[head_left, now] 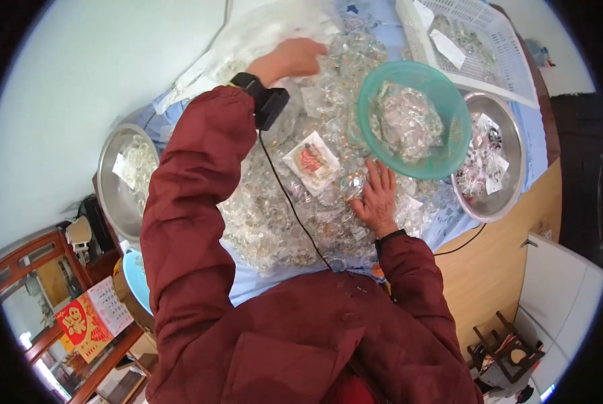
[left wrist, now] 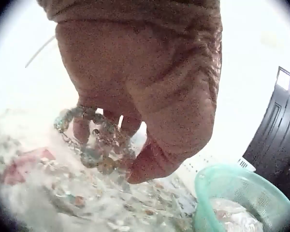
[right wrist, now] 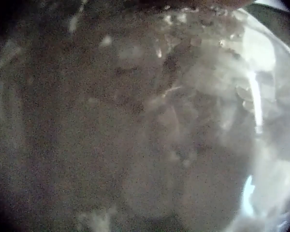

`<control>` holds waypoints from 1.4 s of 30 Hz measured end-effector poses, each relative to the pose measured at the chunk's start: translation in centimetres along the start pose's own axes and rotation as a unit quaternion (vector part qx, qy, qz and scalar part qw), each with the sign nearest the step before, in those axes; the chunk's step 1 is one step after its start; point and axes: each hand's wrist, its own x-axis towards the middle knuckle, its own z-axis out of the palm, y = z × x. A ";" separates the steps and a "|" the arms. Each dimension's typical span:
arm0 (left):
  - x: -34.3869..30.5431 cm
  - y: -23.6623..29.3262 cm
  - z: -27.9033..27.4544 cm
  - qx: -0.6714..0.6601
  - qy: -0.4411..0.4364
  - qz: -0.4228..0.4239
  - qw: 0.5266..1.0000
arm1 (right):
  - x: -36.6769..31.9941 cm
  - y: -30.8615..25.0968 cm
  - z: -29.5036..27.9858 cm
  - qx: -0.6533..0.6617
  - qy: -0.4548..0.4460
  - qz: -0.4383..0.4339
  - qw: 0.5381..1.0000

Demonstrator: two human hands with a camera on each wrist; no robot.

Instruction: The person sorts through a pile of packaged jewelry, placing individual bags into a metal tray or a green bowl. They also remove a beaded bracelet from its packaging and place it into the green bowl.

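Observation:
A big heap of small clear bags with beaded bracelets (head_left: 268, 229) covers the blue cloth. At the heap's far side is the left hand (head_left: 295, 59); in the left wrist view the thumb and fingers of this left hand (left wrist: 140, 87) pinch a beaded bracelet (left wrist: 94, 154) above the heap. Fingers spread, the right hand (head_left: 378, 203) rests on the heap's near right part, beside a bagged bracelet (head_left: 352, 184). A white packet with a red print (head_left: 311, 163) lies between the hands. Blurred clear plastic (right wrist: 183, 121) fills the right wrist view.
A green basket (head_left: 455, 138) holding bagged pieces stands right of the heap. Beyond it are a white basket (head_left: 527, 84) and a metal bowl (head_left: 515, 172). Another metal bowl (head_left: 106, 182) and a light blue basin (head_left: 136, 277) are at the left. A black cable (head_left: 289, 198) crosses the heap.

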 end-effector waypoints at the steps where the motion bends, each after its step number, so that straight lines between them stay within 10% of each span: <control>1: 1.6 1.2 0.4 -0.017 -0.046 0.025 0.998 | 0.1 0.1 0.0 0.002 0.000 0.000 1.000; 11: 13.0 6.1 6.7 0.056 -0.090 -0.053 0.993 | -0.1 0.8 -0.3 0.020 -0.023 0.011 0.999; 23: 7.3 5.1 6.8 0.072 -0.219 -0.020 0.973 | -0.6 0.7 -0.2 0.017 -0.004 -0.011 1.000; 26: 3.0 3.7 5.8 -0.029 -0.116 0.044 0.992 | -0.1 0.8 0.1 0.013 0.015 -0.019 1.000; 30: -1.7 3.6 7.5 -0.055 -0.210 0.058 0.974 | -0.4 0.5 0.0 -0.014 0.017 -0.028 0.999; 33: -6.0 3.4 8.4 0.098 0.038 0.328 0.939 | -0.6 0.5 0.7 -0.027 0.052 -0.043 0.997; 37: -12.3 9.8 8.1 -0.017 0.036 -0.008 0.999 | -0.7 0.3 0.7 -0.068 -0.021 -0.016 0.997; 42: -17.8 13.8 8.0 0.019 0.133 -0.050 0.990 | 0.4 1.9 1.8 -0.150 0.013 -0.044 0.988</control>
